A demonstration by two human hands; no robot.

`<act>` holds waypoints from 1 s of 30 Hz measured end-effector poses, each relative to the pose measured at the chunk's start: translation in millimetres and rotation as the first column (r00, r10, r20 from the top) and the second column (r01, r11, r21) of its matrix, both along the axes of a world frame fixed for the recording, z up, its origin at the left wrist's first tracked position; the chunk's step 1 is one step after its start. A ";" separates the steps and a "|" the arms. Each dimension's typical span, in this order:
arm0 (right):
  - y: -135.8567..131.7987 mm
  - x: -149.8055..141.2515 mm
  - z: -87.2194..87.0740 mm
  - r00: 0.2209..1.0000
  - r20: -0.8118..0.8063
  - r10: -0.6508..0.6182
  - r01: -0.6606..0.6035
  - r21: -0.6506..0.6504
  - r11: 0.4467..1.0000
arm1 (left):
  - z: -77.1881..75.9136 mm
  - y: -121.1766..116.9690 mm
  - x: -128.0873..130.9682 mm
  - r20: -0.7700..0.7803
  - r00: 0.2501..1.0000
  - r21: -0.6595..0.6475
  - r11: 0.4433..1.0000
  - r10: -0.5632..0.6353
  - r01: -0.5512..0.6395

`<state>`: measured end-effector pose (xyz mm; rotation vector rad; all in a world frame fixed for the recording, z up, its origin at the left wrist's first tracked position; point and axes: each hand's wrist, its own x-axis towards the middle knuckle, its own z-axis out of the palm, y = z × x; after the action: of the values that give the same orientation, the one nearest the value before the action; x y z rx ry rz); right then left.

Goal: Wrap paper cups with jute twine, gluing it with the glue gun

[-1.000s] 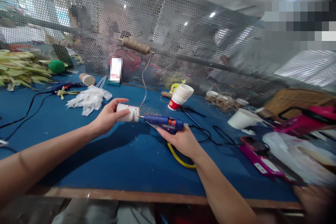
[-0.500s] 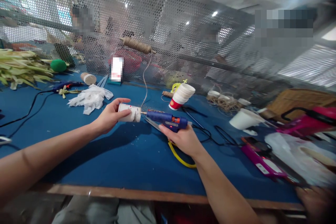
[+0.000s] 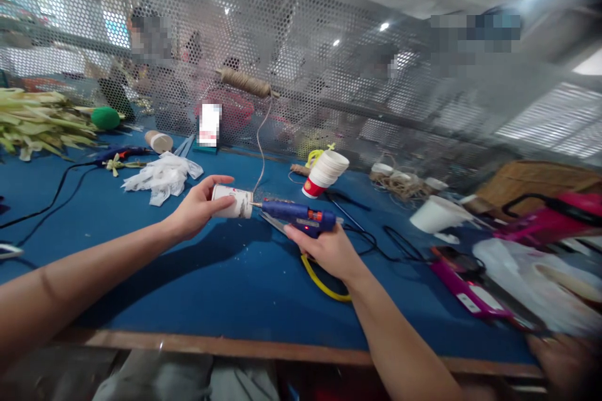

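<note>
My left hand [image 3: 195, 208] grips a white paper cup [image 3: 233, 201] lying sideways above the blue table [image 3: 221, 288]. In my right hand [image 3: 329, 250] is a blue hot glue gun [image 3: 298, 214], fingers wrapped round its handle, its metal tip touching the cup's right end. A thin twine runs from the cup up to a twine spool [image 3: 245, 82] on the perforated screen. A yellow cord [image 3: 322, 281] trails from under the gun.
A stack of white and red paper cups [image 3: 325, 173] lies behind the gun. White scraps [image 3: 162, 176], a second glue gun [image 3: 117, 153] and green leaves [image 3: 37, 120] sit at the left. A white cup [image 3: 435, 214], pink tools [image 3: 463, 288] and black cables [image 3: 376, 241] are at the right.
The glue gun drew slightly to the right from the cup, then its tip returned to the cup's end. My left hand has held the cup almost still.
</note>
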<state>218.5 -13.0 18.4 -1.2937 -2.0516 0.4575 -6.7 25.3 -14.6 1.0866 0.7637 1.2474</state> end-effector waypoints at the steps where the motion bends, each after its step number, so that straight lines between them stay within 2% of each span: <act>1: 0.2 0.0 -0.2 1.000 -0.014 -0.006 0.006 -0.006 1.000 | 0.5 -0.4 0.2 0.000 1.000 0.000 1.000 0.000 0.000; 10: -0.5 0.7 1.2 0.999 -0.013 0.034 -0.034 -0.042 0.999 | 1.6 -0.8 0.0 0.003 1.000 0.006 1.000 -0.005 0.005; 17: 1.5 1.9 -0.9 0.999 -0.048 -0.010 0.009 -0.032 0.999 | 0.1 -1.7 -0.3 -0.022 1.000 0.025 1.000 -0.014 0.015; 23: 1.3 2.0 0.2 0.999 -0.040 0.037 -0.040 -0.077 0.996 | 0.7 -1.7 -0.2 0.011 1.000 0.015 1.000 -0.025 0.025; 30: 1.3 4.4 -3.7 0.990 -0.140 0.000 -0.015 -0.108 0.994 | 1.7 -1.7 -0.9 0.044 0.999 -0.005 1.000 -0.029 0.030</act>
<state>222.9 -11.7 14.8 -1.2797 -1.9389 0.6532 -7.6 23.5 -12.9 1.0591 0.7150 1.2395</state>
